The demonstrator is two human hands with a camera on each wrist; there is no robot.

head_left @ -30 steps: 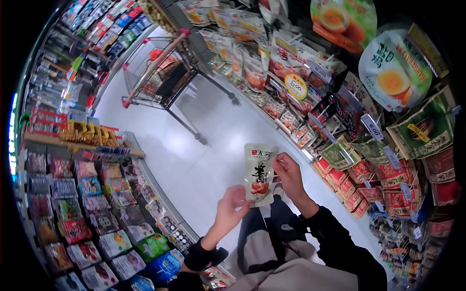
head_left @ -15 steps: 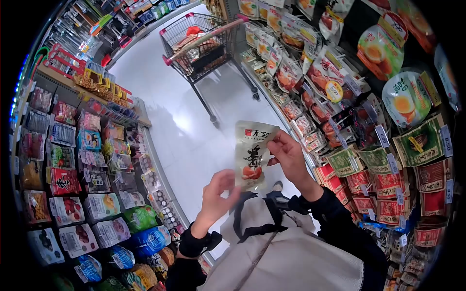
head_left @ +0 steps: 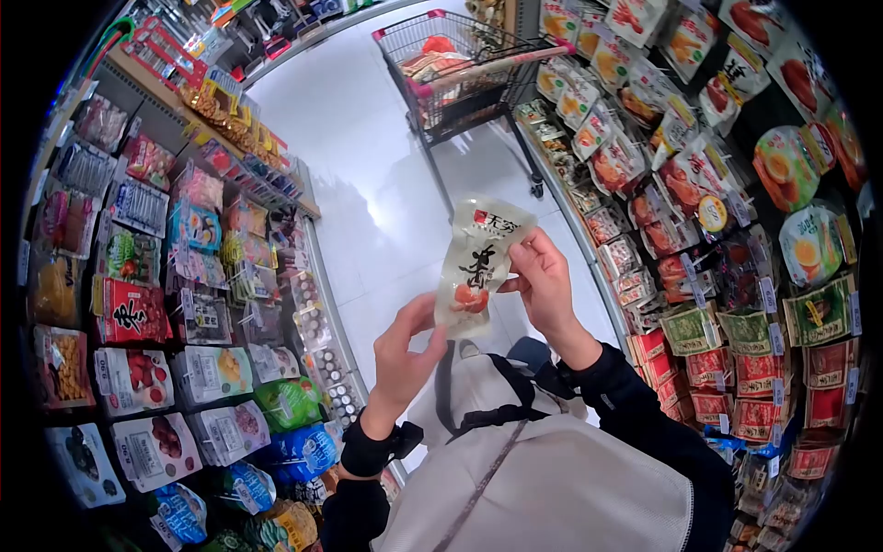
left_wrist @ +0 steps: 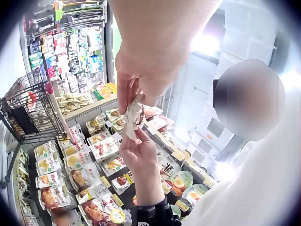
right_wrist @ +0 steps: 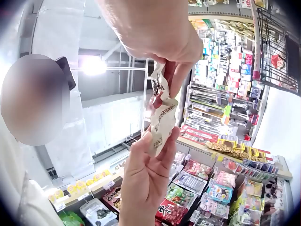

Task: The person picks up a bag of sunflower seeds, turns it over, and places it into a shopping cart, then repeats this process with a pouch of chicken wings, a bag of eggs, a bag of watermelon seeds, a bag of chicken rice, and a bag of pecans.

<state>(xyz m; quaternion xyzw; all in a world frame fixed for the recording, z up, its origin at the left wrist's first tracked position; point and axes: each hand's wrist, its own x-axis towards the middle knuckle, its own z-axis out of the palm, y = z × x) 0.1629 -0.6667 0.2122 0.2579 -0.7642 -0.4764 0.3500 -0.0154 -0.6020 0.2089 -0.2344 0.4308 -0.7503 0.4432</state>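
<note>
A pale snack pouch [head_left: 474, 273] with black characters and a reddish picture is held upright in front of the body in the head view. My right hand [head_left: 546, 287] pinches its right edge near the upper half. At its lower left edge, my left hand [head_left: 407, 354] pinches the pouch between thumb and fingers. The left wrist view shows the pouch [left_wrist: 135, 117] nearly edge-on between both hands. From the right wrist, the pouch [right_wrist: 163, 117] looks bent, with small print facing the camera and fingertips at both ends.
A wire shopping cart [head_left: 460, 83] with packages inside stands ahead in the aisle. Shelves of bagged snacks [head_left: 135, 379] line the left, and hanging packets [head_left: 685, 179] line the right. Pale floor [head_left: 372, 189] runs between them.
The cart and shelves have shifted rightward in the head view. The pouch has tilted and bent slightly, with its top leaning right; both hands keep hold of it.
</note>
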